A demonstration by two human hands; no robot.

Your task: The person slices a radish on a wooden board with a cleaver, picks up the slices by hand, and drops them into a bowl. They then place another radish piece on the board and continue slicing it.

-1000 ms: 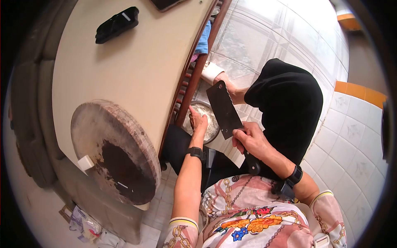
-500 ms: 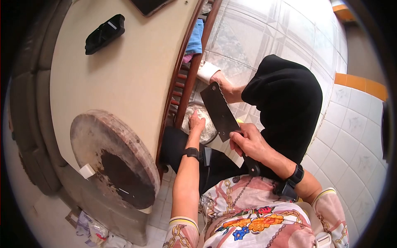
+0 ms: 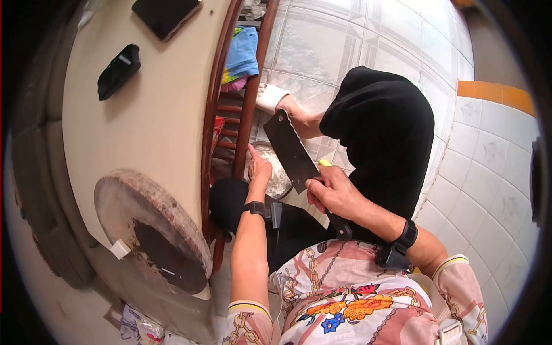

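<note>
Gripping cleaver [image 3: 290, 151] handle in right hand [image 3: 335, 195], blade angling up and away, clear of reach. Dipping left hand [image 3: 260, 168] fingers, loose, into bowl [image 3: 275, 179] just below blade, apparently gathering contents.

One cleaver [image 3: 289, 150], one bowl [image 3: 275, 175], one chopping board [image 3: 150, 230], perhaps two phones [image 3: 118, 70].

No legible text, label, brand or number anywhere in view. The white tag [image 3: 120, 248] at the chopping board's [image 3: 150, 230] edge is blank from here. The dark phone [image 3: 165, 14] on the table shows nothing readable.
</note>
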